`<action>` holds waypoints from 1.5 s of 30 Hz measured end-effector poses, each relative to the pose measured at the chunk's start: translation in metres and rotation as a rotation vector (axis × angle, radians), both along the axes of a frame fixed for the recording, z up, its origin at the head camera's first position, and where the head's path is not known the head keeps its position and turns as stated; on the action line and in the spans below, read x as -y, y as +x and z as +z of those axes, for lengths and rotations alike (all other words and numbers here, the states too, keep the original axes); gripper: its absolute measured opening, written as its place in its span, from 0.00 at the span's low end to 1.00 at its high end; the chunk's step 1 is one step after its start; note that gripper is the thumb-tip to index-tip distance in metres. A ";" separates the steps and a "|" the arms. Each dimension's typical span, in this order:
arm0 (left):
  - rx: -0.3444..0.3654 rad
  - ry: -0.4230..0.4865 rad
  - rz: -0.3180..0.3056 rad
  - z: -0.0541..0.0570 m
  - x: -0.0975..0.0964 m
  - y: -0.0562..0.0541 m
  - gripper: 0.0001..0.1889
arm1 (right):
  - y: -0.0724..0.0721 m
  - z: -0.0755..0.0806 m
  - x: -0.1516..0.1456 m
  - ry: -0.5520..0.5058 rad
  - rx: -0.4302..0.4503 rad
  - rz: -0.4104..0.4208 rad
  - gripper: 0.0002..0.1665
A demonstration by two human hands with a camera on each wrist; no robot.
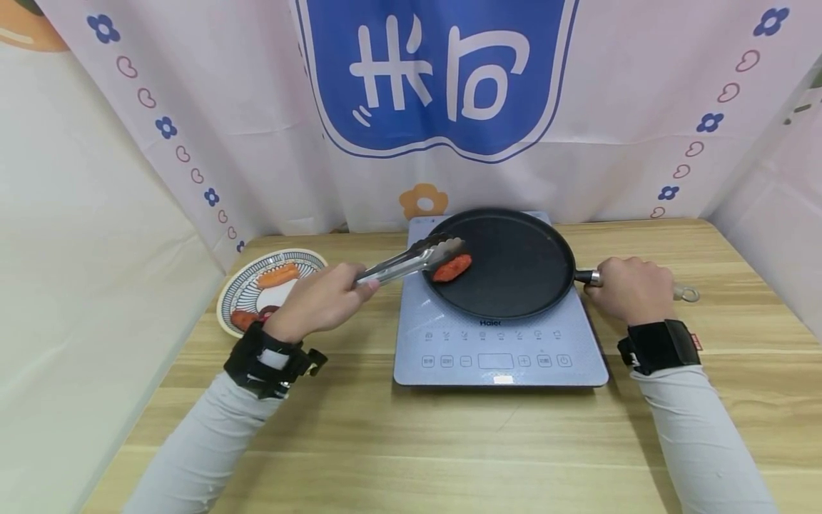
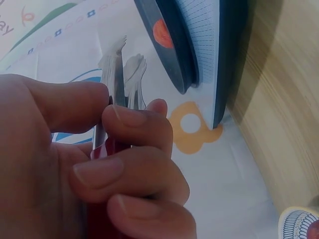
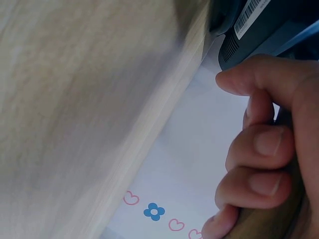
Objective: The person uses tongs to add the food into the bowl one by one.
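My left hand [image 1: 327,300] grips metal tongs [image 1: 401,268], thumb and fingers curled round them. Their scalloped ends reach over the left edge of a black frying pan [image 1: 507,264]. Beneath these tips, a reddish sausage [image 1: 452,268] lies at the pan's left side. In the left wrist view the tong ends [image 2: 132,69] stand apart with nothing between them, and the sausage [image 2: 162,34] shows in the pan beyond. My right hand [image 1: 632,289] holds the pan's handle [image 1: 587,276]; its far end with a hanging loop pokes out past the fist.
The pan stands on a light-blue induction cooktop [image 1: 501,375] with touch buttons along its front. A patterned plate [image 1: 308,258] at the left carries an orange sausage [image 1: 278,275] and other reddish pieces, partly hidden by my left hand. A printed curtain [image 1: 257,164] hangs behind the wooden table [image 1: 462,442].
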State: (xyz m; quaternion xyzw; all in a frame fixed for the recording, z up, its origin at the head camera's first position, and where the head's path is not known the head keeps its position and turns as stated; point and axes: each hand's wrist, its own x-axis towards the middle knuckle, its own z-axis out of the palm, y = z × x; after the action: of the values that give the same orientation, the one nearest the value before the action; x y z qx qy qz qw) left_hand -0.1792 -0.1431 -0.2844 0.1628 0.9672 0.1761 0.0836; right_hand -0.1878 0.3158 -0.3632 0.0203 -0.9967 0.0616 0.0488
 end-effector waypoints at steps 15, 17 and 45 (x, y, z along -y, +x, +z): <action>-0.002 -0.012 0.017 0.004 0.004 0.003 0.15 | 0.001 -0.001 0.001 -0.006 -0.046 -0.004 0.24; -0.001 -0.012 0.021 0.005 0.006 0.004 0.15 | 0.001 0.000 0.001 -0.006 -0.041 -0.004 0.24; 0.016 -0.023 0.073 0.013 0.036 0.012 0.17 | 0.001 0.000 0.001 -0.004 -0.037 -0.003 0.24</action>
State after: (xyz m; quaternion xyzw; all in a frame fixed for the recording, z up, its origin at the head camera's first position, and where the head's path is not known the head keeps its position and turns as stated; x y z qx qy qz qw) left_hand -0.1675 -0.1795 -0.2717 0.1248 0.9738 0.1692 0.0869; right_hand -0.1869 0.3143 -0.3634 0.0197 -0.9956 0.0629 0.0671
